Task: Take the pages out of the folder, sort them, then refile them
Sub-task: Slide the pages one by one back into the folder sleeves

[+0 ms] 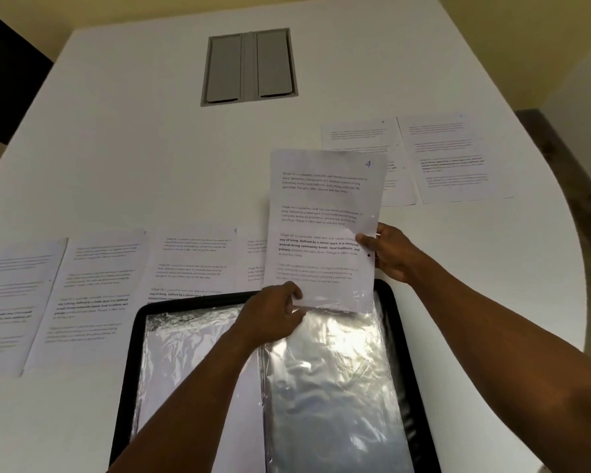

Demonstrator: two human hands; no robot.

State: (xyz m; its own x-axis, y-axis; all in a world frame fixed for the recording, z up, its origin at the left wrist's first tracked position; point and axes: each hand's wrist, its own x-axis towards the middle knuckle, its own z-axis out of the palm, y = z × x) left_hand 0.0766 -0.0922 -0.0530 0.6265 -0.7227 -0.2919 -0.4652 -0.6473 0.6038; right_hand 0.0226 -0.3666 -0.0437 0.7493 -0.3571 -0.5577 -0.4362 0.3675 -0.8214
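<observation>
Pinched between both hands, left hand at its bottom edge, right hand at its side, a numbered page stands over the open folder; other pages lie beyond the folder.

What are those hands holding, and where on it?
One printed page: right hand pinches its right edge, left hand grips its bottom-left corner, above the open folder.

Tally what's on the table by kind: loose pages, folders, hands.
Pages lying on the table: 6, four in the near row, two at far right
Page held up, marked 4: 1, by left hand and right hand
Open folder: 1
Hands: 2
Total: 10
</observation>
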